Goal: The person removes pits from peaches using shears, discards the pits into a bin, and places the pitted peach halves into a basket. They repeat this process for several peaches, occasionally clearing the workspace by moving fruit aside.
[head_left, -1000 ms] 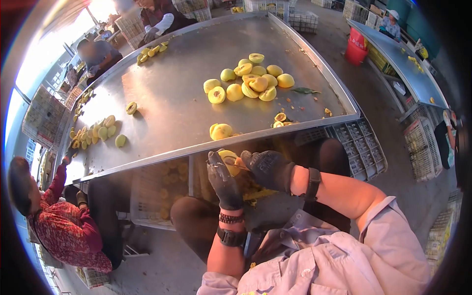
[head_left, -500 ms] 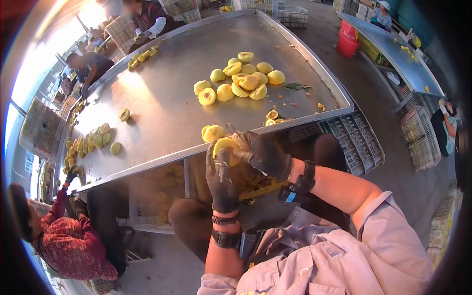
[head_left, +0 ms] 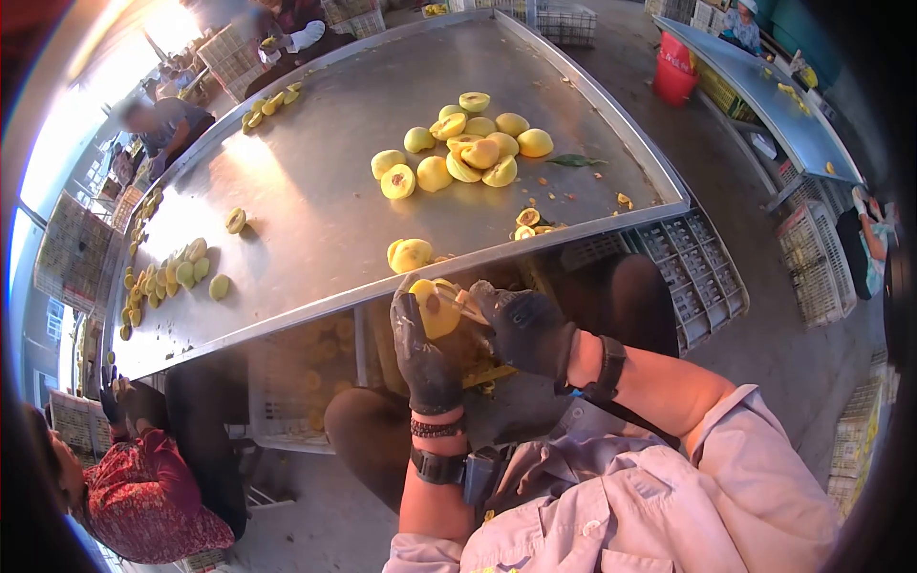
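My left hand, in a dark glove, grips a yellow peach half at the table's front edge. Its cut face is turned up, with a brown pit area in the middle. In my right hand, also gloved, is a slim small tool whose tip touches the cut face; its exact kind is hard to make out. Just beyond my hands, peach halves rest on the metal table. Farther back lies a pile of peaches and halves.
Peach pits and scraps lie near the right front edge, with a green leaf beyond. Plastic crates stand below. A co-worker in a red patterned top sits at left, near a row of halves. A red bucket stands right.
The peach half has turned so that its cut face shows. My right hand has moved right and down, bringing the tool into view. The left co-worker's hands have drawn back from the table.
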The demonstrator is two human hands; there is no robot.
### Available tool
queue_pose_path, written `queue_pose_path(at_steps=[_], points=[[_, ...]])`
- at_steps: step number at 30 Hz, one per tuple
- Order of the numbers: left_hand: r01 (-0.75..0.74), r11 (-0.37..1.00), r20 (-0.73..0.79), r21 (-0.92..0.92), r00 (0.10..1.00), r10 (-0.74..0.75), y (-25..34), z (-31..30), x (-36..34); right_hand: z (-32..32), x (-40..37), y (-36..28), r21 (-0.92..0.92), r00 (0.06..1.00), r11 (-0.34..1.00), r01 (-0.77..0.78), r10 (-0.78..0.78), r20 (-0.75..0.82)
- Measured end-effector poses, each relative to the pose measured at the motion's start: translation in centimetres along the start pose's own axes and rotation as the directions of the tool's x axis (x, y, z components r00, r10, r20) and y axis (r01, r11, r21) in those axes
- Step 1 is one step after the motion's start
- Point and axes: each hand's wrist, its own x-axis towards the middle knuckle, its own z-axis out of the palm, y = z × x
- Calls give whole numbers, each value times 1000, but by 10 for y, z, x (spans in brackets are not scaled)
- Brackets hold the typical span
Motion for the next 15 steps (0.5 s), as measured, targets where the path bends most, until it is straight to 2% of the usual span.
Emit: queue_pose_path(at_steps=[3, 4, 6, 9, 11, 14, 15], points=[[-19, 995, -56, 96, 998, 24, -2, 4, 0, 4, -2, 1, -83, 1000, 996, 19, -17, 17], [-91, 953, -30, 290, 994, 104, -4, 1, 0, 7, -2, 2, -91, 999, 996, 7, -4, 42], [-225, 744, 66, 629, 969, 237, -8, -5, 0, 8, -2, 1, -90, 995, 996, -7, 15, 94], [-282, 632, 76, 722, 940, 332, -8, -3, -4, 7, -5, -1, -46, 989, 999, -7, 13, 146], [-260, 635, 44, 728, 941, 334, -11, -3, -4, 6, -7, 0, 4, 990, 1000, 19, -19, 137], [-269, 643, 10, 717, 926, 377, -16, 0, -3, 14, -9, 10, -62, 979, 988, 144, -133, 157], [-280, 645, 1, 711, 918, 398, -17, 2, -3, 12, -8, 10, -50, 976, 991, 120, -109, 187]])
